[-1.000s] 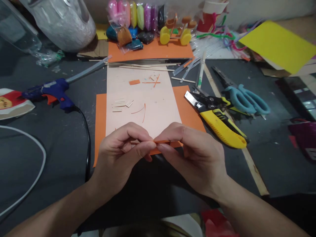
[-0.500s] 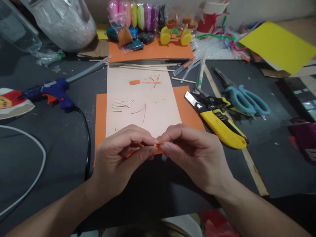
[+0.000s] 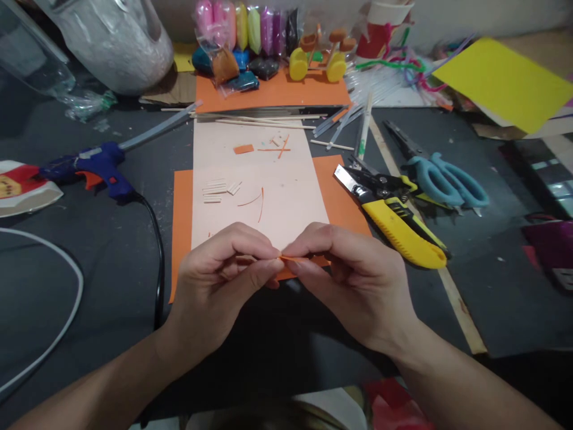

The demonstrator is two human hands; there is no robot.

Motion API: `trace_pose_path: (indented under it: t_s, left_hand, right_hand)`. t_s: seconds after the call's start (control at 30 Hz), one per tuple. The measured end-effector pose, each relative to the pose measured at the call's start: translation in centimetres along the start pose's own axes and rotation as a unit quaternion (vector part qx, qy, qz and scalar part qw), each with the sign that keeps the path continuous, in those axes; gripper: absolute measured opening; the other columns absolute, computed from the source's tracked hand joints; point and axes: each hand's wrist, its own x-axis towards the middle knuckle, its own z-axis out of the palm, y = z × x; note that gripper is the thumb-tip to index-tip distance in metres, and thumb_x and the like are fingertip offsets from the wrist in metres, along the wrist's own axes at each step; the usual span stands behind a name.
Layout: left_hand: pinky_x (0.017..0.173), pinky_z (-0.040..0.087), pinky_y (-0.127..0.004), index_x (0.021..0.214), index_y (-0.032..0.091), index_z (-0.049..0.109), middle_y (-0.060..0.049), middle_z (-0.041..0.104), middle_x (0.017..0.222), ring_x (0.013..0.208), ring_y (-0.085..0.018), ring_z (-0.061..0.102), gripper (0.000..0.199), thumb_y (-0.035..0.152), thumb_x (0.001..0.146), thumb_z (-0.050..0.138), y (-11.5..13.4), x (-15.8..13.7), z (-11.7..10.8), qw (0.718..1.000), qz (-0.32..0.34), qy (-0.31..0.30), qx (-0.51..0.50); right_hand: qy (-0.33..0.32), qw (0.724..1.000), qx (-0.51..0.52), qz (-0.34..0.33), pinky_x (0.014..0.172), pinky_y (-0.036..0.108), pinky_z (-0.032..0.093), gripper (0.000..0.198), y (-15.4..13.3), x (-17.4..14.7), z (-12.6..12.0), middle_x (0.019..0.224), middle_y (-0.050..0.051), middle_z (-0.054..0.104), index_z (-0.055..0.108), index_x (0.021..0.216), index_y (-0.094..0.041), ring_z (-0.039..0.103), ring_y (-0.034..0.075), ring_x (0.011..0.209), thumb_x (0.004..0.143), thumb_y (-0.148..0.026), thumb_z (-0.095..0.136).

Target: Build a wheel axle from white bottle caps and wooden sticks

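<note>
Between my two hands is a small strip of orange paper (image 3: 290,258), held above the near edge of the work sheets. My left hand (image 3: 224,275) pinches its left end with thumb and forefinger. From the other side my right hand (image 3: 353,272) grips it in the same way, the fingertips almost touching. Most of the strip is hidden by the fingers. Beyond them a pale sheet (image 3: 286,209) lies over orange paper (image 3: 182,239). On it rest several short cut sticks (image 3: 215,186), thin orange slivers (image 3: 261,203) and an orange rectangle (image 3: 244,149).
A blue glue gun (image 3: 105,164) with a black cord lies left. To the right are a yellow utility knife (image 3: 403,236), pliers (image 3: 380,182) and blue-handled scissors (image 3: 447,179). Bagged coloured clay (image 3: 242,36), a small yellow-wheeled model (image 3: 317,60) and pipe cleaners (image 3: 407,63) stand behind.
Both hands keep their pinch and have shifted very slightly. A little more of the orange strip shows between the fingertips.
</note>
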Motion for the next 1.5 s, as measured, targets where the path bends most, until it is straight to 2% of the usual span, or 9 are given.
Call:
trace_pose_path:
  t_s: [0.27, 0.4, 0.57, 0.7, 0.87, 1.07, 1.3, 1.4, 1.5]
  left_hand:
    - [0.063, 0.061, -0.015, 0.086, 0.024, 0.074, 0.005, 0.068, 0.082, 0.066, -0.006, 0.069, 0.013, 0.011, 0.083, 0.076, -0.24, 0.37, -0.03, 0.997, -0.054, 0.01, -0.046]
    - [0.062, 0.06, -0.016, 0.085, 0.022, 0.072, 0.004, 0.067, 0.08, 0.067, -0.008, 0.069, 0.012, 0.01, 0.084, 0.074, -0.25, 0.31, -0.06, 1.0, 0.0, 0.01, 0.0]
    - [0.063, 0.058, -0.017, 0.087, 0.021, 0.071, 0.002, 0.067, 0.082, 0.072, -0.009, 0.066, 0.013, 0.008, 0.085, 0.073, -0.26, 0.31, -0.3, 0.992, 0.081, 0.001, 0.101]
    - [0.062, 0.056, -0.019, 0.091, 0.023, 0.072, 0.0, 0.069, 0.086, 0.077, -0.011, 0.064, 0.014, 0.01, 0.086, 0.073, -0.21, 0.39, -0.45, 0.984, 0.095, 0.0, 0.148]
    - [0.064, 0.053, -0.027, 0.09, 0.027, 0.073, -0.001, 0.07, 0.084, 0.078, -0.015, 0.063, 0.016, 0.012, 0.085, 0.074, -0.14, 0.27, -0.62, 0.973, 0.129, 0.003, 0.192]
    - [0.06, 0.052, -0.026, 0.086, 0.025, 0.07, -0.001, 0.067, 0.082, 0.075, -0.015, 0.062, 0.013, 0.012, 0.086, 0.073, -0.09, 0.28, -0.66, 0.969, 0.134, 0.01, 0.208]
    - [0.059, 0.056, -0.021, 0.085, 0.022, 0.068, 0.001, 0.063, 0.083, 0.07, -0.01, 0.064, 0.011, 0.012, 0.088, 0.071, -0.05, 0.27, -0.24, 0.992, 0.062, 0.006, 0.109]
    - [0.057, 0.056, -0.021, 0.087, 0.022, 0.069, 0.0, 0.063, 0.084, 0.068, -0.01, 0.064, 0.009, 0.014, 0.088, 0.071, 0.11, 0.19, -0.25, 0.994, 0.05, -0.004, 0.093]
    - [0.06, 0.057, -0.022, 0.09, 0.023, 0.07, -0.001, 0.065, 0.088, 0.074, -0.012, 0.065, 0.01, 0.013, 0.087, 0.071, 0.23, 0.2, -0.44, 0.992, 0.058, -0.021, 0.109]
  right_hand:
    - [-0.025, 0.996, -0.061, -0.052, 0.065, 0.021, 0.046, 0.009, 0.26, 0.25, -0.34, 0.078, -0.001, 0.067, 0.069, 0.092, -0.012, 0.062, 0.008, 0.071, 0.095, -0.007, 0.062]
    - [-0.022, 0.996, -0.066, -0.056, 0.066, 0.02, 0.047, 0.008, 0.16, 0.31, -0.3, 0.077, -0.001, 0.067, 0.069, 0.092, -0.013, 0.062, 0.008, 0.07, 0.095, -0.009, 0.063]
    - [-0.018, 0.998, -0.061, -0.026, 0.059, 0.02, 0.047, 0.008, 0.08, 0.25, -0.33, 0.076, -0.001, 0.068, 0.07, 0.09, -0.017, 0.06, 0.009, 0.063, 0.094, -0.011, 0.065]
    - [-0.018, 0.999, -0.038, -0.002, 0.056, 0.019, 0.046, 0.009, -0.09, 0.34, -0.4, 0.076, 0.0, 0.069, 0.071, 0.088, -0.017, 0.061, 0.009, 0.064, 0.093, -0.011, 0.066]
    - [-0.012, 0.999, -0.005, 0.038, 0.051, 0.018, 0.043, 0.011, -0.43, 0.39, -0.42, 0.066, -0.003, 0.065, 0.072, 0.085, -0.017, 0.057, 0.008, 0.057, 0.092, -0.011, 0.067]
    - [-0.019, 0.996, 0.033, 0.077, 0.057, 0.017, 0.048, 0.006, -0.43, 0.31, -0.28, 0.074, -0.001, 0.069, 0.072, 0.088, -0.017, 0.062, 0.009, 0.065, 0.091, -0.013, 0.068]
    - [-0.007, 0.999, -0.033, 0.009, 0.062, 0.021, 0.049, 0.008, -0.04, 0.18, 0.07, 0.08, 0.001, 0.071, 0.07, 0.089, -0.017, 0.066, 0.011, 0.07, 0.092, -0.011, 0.066]
    - [-0.005, 1.0, -0.026, 0.006, 0.06, 0.021, 0.049, 0.009, 0.0, 0.18, -0.01, 0.078, 0.0, 0.071, 0.07, 0.087, -0.018, 0.065, 0.011, 0.068, 0.092, -0.01, 0.066]
    - [-0.004, 1.0, -0.008, 0.014, 0.06, 0.019, 0.049, 0.01, -0.13, 0.19, -0.15, 0.076, 0.0, 0.071, 0.07, 0.086, -0.017, 0.064, 0.01, 0.067, 0.09, -0.009, 0.066]
